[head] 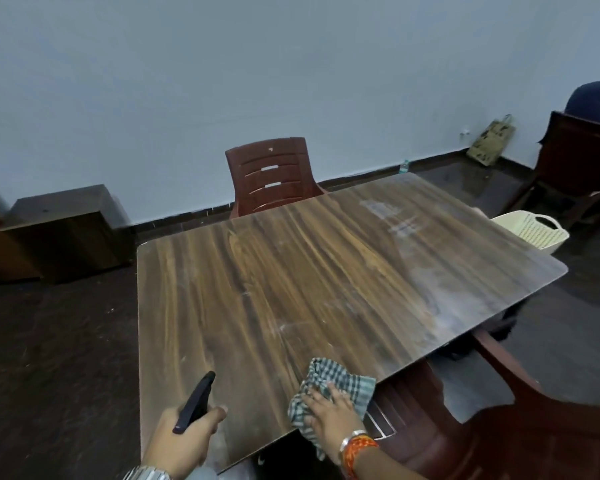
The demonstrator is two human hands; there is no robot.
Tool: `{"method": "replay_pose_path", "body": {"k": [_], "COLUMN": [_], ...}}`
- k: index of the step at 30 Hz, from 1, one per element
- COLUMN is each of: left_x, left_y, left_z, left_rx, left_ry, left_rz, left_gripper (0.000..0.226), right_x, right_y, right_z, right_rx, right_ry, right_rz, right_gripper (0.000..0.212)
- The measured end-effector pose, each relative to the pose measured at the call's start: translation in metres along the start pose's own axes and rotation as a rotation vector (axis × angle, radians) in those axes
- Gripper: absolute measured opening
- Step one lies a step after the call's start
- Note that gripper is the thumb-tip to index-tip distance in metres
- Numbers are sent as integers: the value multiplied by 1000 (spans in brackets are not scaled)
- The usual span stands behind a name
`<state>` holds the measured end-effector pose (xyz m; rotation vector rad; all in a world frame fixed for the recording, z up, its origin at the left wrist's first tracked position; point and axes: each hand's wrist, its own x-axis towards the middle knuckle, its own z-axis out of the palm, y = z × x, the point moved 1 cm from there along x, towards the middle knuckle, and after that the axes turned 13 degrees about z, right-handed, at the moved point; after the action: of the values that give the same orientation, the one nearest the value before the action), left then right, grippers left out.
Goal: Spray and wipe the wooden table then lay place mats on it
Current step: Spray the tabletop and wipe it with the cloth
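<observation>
The wooden table (291, 271) fills the middle of the view, with dusty, smeared patches toward its right end. My left hand (184, 441) grips a spray bottle at the near edge; only its dark trigger head (196, 400) shows, pointing out over the tabletop. My right hand (329, 420) lies flat on a green-and-white checked cloth (333, 379), pressing it onto the table's near right edge. Part of the cloth hangs off the edge. No place mats are visible.
A brown plastic chair (274, 174) stands at the far side, another (499, 427) at the near right. A cream basket (534, 230) sits past the right end. A dark cabinet (63, 230) is at left, and a person's dark sleeve (596, 98) shows at far right behind another chair.
</observation>
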<state>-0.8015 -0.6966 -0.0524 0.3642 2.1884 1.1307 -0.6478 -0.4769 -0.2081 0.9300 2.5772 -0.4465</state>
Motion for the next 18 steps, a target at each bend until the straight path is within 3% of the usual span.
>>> {"method": "replay_pose_path", "body": {"k": [1,4,9,11,12,15,18], "left_x": [-4,-7,19,48,54,35,12], "left_y": [1,4,-35,-74,-81,-46,-33], "left_z": [2,8,15,12,13,30,60], "left_rx": [1,38,26,98,130,143,60], "left_ry": [0,22,98,76,68,60,145], "left_rz": [15,50,-65,-83,-55,-23,-9], "left_gripper": [24,34,32,71,75,67,35], "right_x": [-2,-4,22,42,55,105,155], "right_y": [-11,-49,-101,-115,-115,-95,-28], "right_z": [1,5,14,14,8,-17,-49], "right_rx": [28,-41,-137,-164,-189,-256,-141], "right_ry": [-14,-41,21,21,29,111,225], "right_rz": [-22,-64,-240,-370,-442,-587,-336], "right_gripper": [83,56,55,56,56,60,80]}}
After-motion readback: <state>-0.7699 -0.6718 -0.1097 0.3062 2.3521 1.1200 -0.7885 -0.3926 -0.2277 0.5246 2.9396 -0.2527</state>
